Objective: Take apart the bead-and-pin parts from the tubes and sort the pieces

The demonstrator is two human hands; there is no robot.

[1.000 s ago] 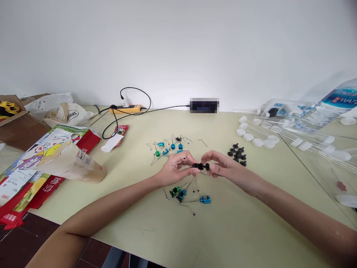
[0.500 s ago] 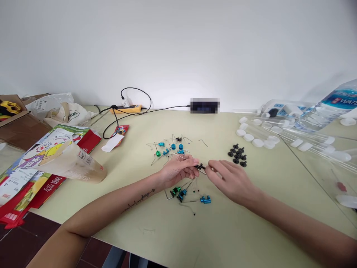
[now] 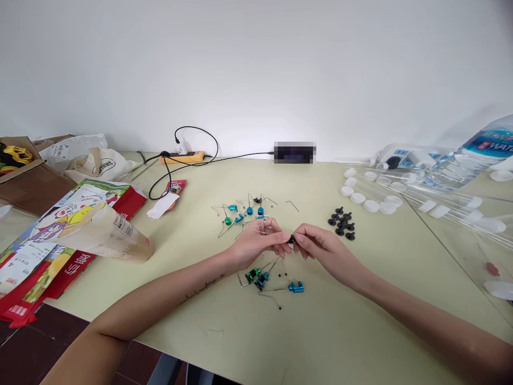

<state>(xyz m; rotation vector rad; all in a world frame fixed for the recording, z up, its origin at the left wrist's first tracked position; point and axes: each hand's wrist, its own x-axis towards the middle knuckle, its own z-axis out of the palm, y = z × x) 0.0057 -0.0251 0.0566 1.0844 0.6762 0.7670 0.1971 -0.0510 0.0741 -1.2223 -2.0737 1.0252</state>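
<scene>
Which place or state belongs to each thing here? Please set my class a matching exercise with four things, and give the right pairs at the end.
Things:
1. Right hand
2. Black knobs
3. Water bottle
4. Drink cup

Places and states:
A. Far right, with a blue label
B. Left side, pale brown inside
C. Pinching a small black piece
D. Clustered loose on the table

Right pairs: 1-C, 2-D, 3-A, 4-B

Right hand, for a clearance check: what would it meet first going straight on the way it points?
The small black part, which the right hand seems to pinch; then probably the left hand. Depth is unclear.
</scene>
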